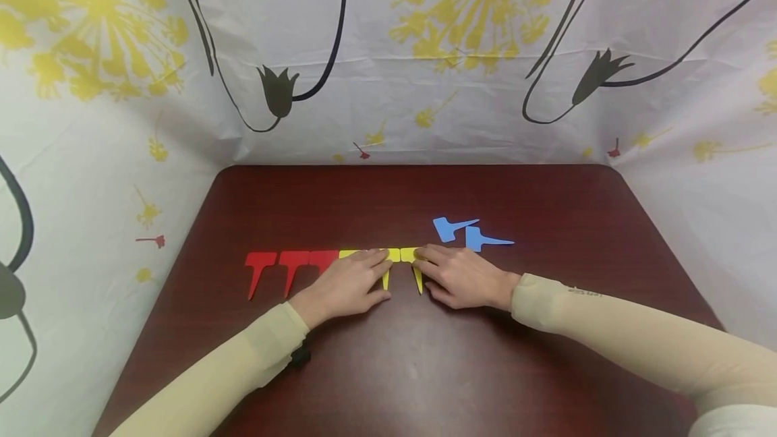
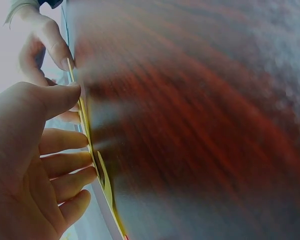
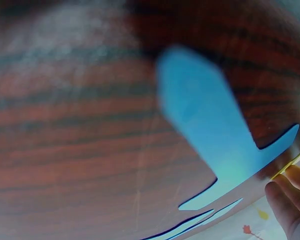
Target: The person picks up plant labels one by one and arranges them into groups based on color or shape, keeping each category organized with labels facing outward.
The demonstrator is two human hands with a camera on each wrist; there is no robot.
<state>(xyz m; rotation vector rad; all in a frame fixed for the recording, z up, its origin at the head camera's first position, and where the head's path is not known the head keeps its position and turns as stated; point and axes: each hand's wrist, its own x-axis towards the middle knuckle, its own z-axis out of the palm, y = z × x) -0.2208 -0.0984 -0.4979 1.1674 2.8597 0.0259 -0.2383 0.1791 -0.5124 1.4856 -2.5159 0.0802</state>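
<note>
Yellow T-shaped plant labels (image 1: 409, 255) lie in a row beside red plant labels (image 1: 261, 259) on the dark tabletop. Over the yellow ones, my left hand (image 1: 346, 283) rests with its fingers extended, hiding part of them and the stem of a red label. The fingertips of my right hand (image 1: 463, 277) touch the rightmost yellow label, whose stem points toward me. Two blue plant labels (image 1: 477, 239) lie beyond the right hand, stems pointing right. In the right wrist view, a large blurred blue label (image 3: 210, 125) is close to the camera.
The reddish-brown table (image 1: 413, 369) has rounded far corners. Behind it and at both sides hangs a white patterned curtain (image 1: 388, 113) with yellow and grey flowers. A small black object (image 1: 300, 355) shows under the left sleeve.
</note>
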